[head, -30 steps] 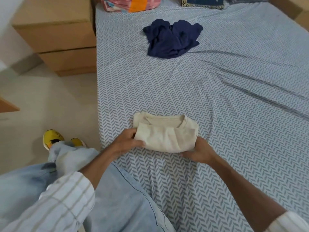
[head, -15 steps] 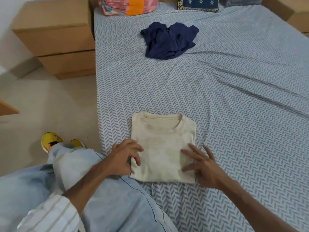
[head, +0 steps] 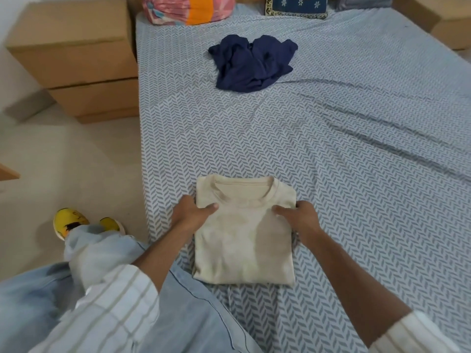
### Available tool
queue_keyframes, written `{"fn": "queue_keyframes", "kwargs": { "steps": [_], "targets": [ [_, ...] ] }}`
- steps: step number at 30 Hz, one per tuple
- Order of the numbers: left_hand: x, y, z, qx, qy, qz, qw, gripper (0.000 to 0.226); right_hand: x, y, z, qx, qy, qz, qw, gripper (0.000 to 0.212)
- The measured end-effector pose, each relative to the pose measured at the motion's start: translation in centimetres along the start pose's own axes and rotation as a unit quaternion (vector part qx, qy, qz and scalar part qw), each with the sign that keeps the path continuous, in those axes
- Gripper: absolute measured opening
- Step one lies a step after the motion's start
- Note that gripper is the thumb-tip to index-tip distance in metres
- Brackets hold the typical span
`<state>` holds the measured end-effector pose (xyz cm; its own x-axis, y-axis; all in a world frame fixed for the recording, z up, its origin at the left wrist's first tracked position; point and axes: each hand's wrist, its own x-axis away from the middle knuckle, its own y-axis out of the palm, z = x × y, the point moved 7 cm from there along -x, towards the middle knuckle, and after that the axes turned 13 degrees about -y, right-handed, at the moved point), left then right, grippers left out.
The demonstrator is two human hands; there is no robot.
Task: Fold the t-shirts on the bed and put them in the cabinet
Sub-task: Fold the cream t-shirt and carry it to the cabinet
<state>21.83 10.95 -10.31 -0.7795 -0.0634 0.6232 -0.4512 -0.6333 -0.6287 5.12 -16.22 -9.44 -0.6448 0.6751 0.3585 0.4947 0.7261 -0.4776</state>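
Where the person's knee in pale jeans presses against the near edge of the bed, the cream t-shirt lies folded into a neat rectangle, collar facing away and its layers squared at the near hem. Both hands grip it at the far sides: the left hand has its thumb on top and fingers tucked under the left edge, and the right hand pinches the right edge the same way. Lifted only by those two upper corners, the lower half could sag and swing open, since nothing supports the loose near layers; a hurried lift would undo the fold, and a flat carry with the hands underneath would be safer. Its fabric looks soft and slightly mottled, with faint darker patches across the chest. Farther up the sheet, well apart, the navy t-shirt sits in a crumpled heap, not yet folded. Beyond it lie pillows, and beside the bed's left edge stands a wooden cabinet with its drawers closed.
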Motion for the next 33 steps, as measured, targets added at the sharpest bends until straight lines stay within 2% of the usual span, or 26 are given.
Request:
{"fn": "queue_keyframes", "kwargs": {
  "steps": [3,6,8,10,11,12,15,20,22,25,27,33],
  "targets": [
    [-0.6,0.9,0.8,0.003,-0.032,-0.026,0.999,0.084,-0.5,0.3,-0.3,-0.036,0.018,0.002,0.999,0.033],
    [-0.4,1.9,1.0,0.008,-0.053,-0.083,0.995,0.102,-0.9,1.0,-0.1,-0.034,0.039,-0.038,0.998,0.039],
    [0.0,2.1,1.2,0.016,-0.044,-0.112,0.993,0.089,-0.8,1.3,-0.2,-0.024,0.05,-0.057,0.997,0.046],
    [0.3,2.1,1.5,0.059,-0.014,-0.135,0.989,0.047,-0.9,1.4,-0.1,-0.025,0.047,-0.068,0.996,0.045],
    [0.7,1.9,1.7,0.08,0.0,-0.15,0.986,0.033,-0.9,1.4,-0.2,-0.034,0.036,-0.072,0.996,0.043],
    [1.1,1.7,1.8,0.099,0.01,-0.168,0.981,0.028,-0.9,1.6,-0.3,-0.051,0.021,-0.082,0.995,0.043],
    [1.9,1.8,1.9,0.179,0.024,-0.237,0.955,0.03,-0.2,2.4,-0.5,-0.114,-0.011,-0.131,0.985,0.039],
    [3.4,1.5,1.0,0.243,0.027,-0.289,0.925,0.024,1.4,2.8,-1.0,-0.2,-0.022,-0.167,0.965,0.035],
    [3.8,1.0,0.8,0.252,0.029,-0.315,0.915,0.035,1.9,2.7,-1.6,-0.235,-0.017,-0.185,0.954,0.033],
    [4.7,-0.1,0.5,0.253,0.045,-0.338,0.905,0.067,2.8,2.4,-2.9,-0.27,-0.014,-0.228,0.935,0.039],
    [5.6,-1.0,0.7,0.25,0.053,-0.341,0.904,0.071,3.2,2.2,-3.7,-0.281,-0.019,-0.253,0.926,0.044],
    [8.4,-4.1,0.8,0.279,0.056,-0.318,0.904,0.043,4.5,1.6,-6.0,-0.302,-0.043,-0.252,0.918,0.038]
  ]
}}
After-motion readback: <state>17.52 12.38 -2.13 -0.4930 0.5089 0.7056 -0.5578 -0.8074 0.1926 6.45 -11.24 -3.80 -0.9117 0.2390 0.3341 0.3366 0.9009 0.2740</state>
